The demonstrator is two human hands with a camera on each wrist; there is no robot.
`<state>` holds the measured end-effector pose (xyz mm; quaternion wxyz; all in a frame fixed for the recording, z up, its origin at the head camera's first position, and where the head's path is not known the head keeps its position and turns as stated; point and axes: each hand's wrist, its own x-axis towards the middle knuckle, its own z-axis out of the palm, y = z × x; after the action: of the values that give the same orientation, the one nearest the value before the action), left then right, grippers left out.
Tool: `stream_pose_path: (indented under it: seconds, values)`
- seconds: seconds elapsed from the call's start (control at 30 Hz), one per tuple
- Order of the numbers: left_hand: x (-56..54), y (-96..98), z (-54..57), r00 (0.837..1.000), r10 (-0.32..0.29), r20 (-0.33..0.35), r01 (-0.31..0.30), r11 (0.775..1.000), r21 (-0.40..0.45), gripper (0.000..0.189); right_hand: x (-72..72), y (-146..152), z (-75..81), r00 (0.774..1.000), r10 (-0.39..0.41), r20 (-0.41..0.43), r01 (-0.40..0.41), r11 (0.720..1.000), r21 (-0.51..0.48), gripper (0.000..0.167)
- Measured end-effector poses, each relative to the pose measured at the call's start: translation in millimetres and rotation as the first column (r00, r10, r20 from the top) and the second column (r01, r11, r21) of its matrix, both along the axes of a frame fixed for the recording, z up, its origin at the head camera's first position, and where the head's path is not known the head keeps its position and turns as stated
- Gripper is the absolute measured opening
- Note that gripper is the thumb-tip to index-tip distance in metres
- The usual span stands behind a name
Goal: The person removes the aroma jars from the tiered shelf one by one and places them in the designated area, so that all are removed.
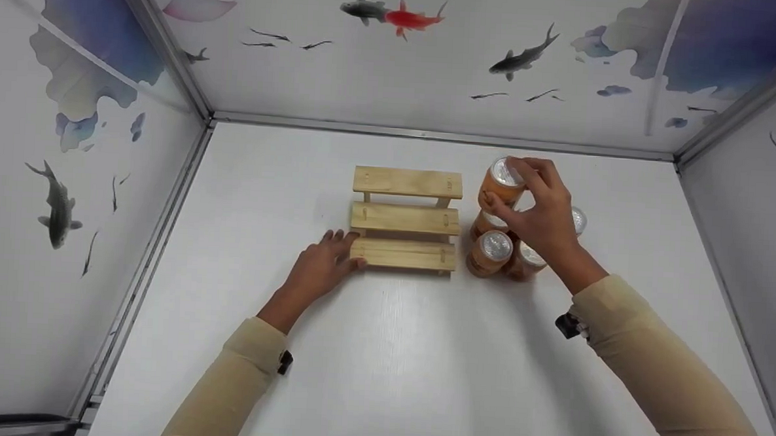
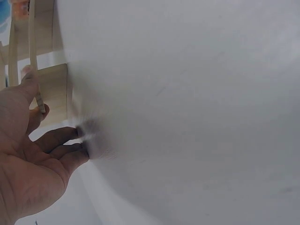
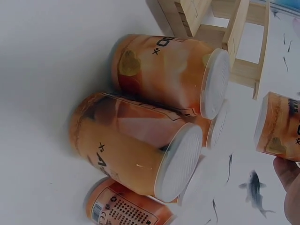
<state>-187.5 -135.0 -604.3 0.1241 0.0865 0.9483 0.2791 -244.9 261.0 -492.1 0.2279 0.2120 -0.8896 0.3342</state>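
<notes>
My right hand (image 1: 546, 215) holds an orange can (image 1: 498, 190) with a silver lid, thumb and fingers on its sides. In the right wrist view the same can (image 3: 281, 126) is raised above the other cans. Beneath and beside it, several matching orange cans (image 3: 159, 77) stand close together on the table. To their left is a three-step wooden rack (image 1: 406, 217). My left hand (image 1: 320, 267) pinches the left end of its lowest step, and in the left wrist view the plank's end (image 2: 40, 101) lies between thumb and finger. Some cans are partly hidden by the right hand.
White table surface (image 1: 382, 355) extends in front of the rack and cans. White panels with fish pictures (image 1: 421, 69) rise at the back and both sides, meeting the table at a metal rail (image 1: 424, 134).
</notes>
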Motion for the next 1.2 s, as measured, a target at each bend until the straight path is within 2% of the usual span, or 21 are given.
stream_pose_path:
  seconds: [0.27, 0.47, 0.77, 1.2]
  values:
    - [-0.2, -1.2, 1.2, 1.000, -0.006, -0.012, 0.006, 1.000, 0.007, 0.076, 6.6, 14, -5.3, 0.998, -0.056, 0.001, 0.056, 0.998, 0.012, 0.061]
    - [0.2, -2.0, 1.3, 1.000, -0.007, -0.022, 0.007, 1.000, 0.012, 0.076, 12.8, 22, -7.6, 0.997, -0.071, 0.015, 0.071, 0.997, 0.006, 0.061]
    - [0.5, -2.3, -0.8, 1.000, -0.008, -0.025, 0.010, 0.999, 0.054, 0.074, 22.3, 35, -12.0, 0.996, -0.092, -0.011, 0.092, 0.996, -0.015, 0.059]
    - [-0.3, -1.2, -3.7, 1.000, -0.001, -0.028, 0.002, 1.000, 0.026, 0.074, 35.4, 52, -14.4, 0.993, -0.120, 0.002, 0.120, 0.993, -0.017, 0.061]
